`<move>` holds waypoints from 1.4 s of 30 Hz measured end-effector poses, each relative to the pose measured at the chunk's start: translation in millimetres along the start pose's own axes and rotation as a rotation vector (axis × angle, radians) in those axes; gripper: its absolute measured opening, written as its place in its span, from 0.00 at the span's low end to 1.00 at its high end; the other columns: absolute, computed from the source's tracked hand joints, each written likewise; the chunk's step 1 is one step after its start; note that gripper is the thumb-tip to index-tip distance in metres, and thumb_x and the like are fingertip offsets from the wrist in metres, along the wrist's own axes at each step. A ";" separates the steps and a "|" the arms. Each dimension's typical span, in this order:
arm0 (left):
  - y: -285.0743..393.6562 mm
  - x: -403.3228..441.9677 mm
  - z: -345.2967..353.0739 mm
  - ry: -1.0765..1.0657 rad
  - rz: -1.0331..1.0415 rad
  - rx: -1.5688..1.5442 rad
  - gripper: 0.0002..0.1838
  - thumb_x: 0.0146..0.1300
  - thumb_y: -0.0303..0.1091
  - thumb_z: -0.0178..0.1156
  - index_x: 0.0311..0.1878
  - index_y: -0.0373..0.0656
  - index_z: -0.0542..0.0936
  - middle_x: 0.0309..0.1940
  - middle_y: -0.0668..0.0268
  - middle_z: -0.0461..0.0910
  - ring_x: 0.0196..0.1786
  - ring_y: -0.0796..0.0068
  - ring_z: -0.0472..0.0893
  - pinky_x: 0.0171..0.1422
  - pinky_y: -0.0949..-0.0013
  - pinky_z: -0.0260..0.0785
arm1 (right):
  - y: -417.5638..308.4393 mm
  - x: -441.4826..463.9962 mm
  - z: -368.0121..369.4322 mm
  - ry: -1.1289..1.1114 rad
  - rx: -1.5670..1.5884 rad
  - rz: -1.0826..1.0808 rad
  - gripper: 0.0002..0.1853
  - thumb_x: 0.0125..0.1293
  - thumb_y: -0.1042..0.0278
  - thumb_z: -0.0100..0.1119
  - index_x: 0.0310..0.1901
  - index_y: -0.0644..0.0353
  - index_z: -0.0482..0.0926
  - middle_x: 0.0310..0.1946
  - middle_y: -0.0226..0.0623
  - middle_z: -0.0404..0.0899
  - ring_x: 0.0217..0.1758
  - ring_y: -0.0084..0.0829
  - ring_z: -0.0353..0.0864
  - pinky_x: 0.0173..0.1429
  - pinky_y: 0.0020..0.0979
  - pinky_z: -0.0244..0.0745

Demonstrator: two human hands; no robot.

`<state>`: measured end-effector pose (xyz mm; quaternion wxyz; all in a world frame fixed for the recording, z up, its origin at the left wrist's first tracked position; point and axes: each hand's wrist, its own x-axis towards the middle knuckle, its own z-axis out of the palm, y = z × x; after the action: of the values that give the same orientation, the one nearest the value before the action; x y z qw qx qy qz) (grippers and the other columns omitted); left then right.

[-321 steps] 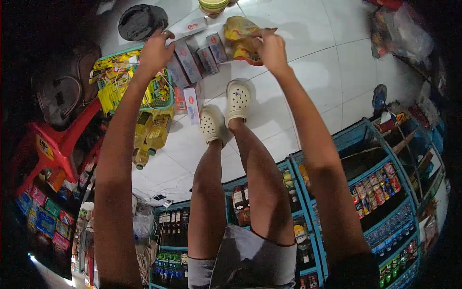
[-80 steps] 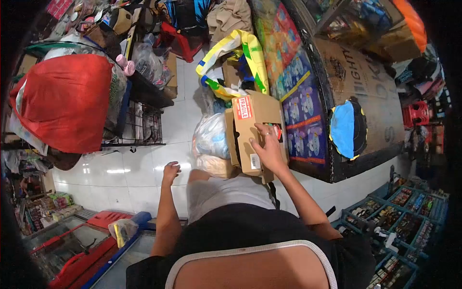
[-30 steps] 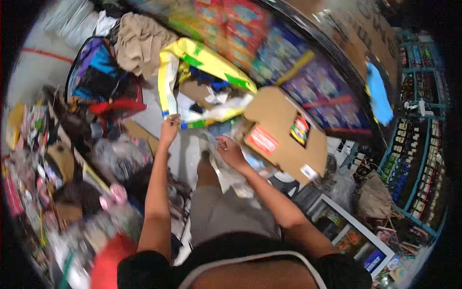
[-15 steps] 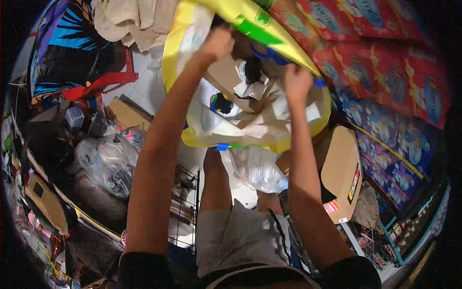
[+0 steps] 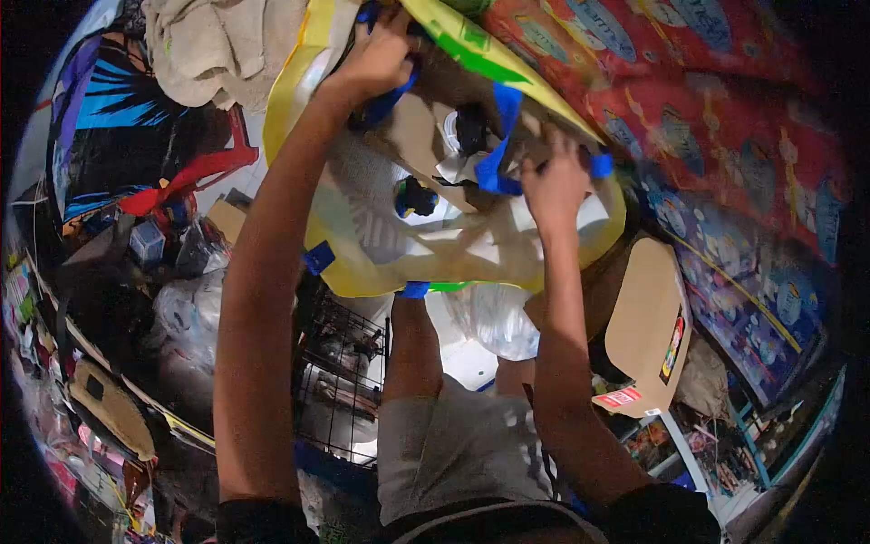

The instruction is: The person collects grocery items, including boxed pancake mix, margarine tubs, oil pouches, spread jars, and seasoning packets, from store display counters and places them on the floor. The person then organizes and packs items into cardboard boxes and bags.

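A large yellow bag with green marks gapes open in front of me. Inside it are brown cardboard, white papers and dark items I cannot make out. At the bag's upper left, my left hand is closed round a blue strap. My right hand is over the right side of the opening, its fingers apart, beside a second blue strap that hangs in a loop. Whether the right fingertips touch the bag's lining I cannot tell.
Clear plastic shows below the bag. At the right are a cardboard piece and red and blue printed packs. On the left lie a black wire rack, plastic bags, a red-edged black item and beige cloth.
The bag's left side has moved left and down, widening the mouth. My left hand went up and left; my right hand came down slightly and spread its fingers. The blue straps show more.
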<state>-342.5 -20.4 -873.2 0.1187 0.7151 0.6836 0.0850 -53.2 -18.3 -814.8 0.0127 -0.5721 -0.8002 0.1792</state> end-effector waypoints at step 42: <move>-65.4 -8.4 20.5 -0.309 0.394 0.224 0.26 0.62 0.52 0.54 0.57 0.45 0.74 0.56 0.56 0.74 0.61 0.56 0.71 0.66 0.58 0.62 | -17.8 6.8 32.5 -0.613 -0.008 -0.184 0.15 0.54 0.69 0.53 0.42 0.66 0.77 0.38 0.59 0.78 0.46 0.55 0.77 0.52 0.47 0.70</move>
<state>-399.7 -27.5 -911.2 0.1230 0.8473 0.5104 -0.0797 -79.1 -25.8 -841.0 -0.2149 -0.4170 -0.8158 0.3383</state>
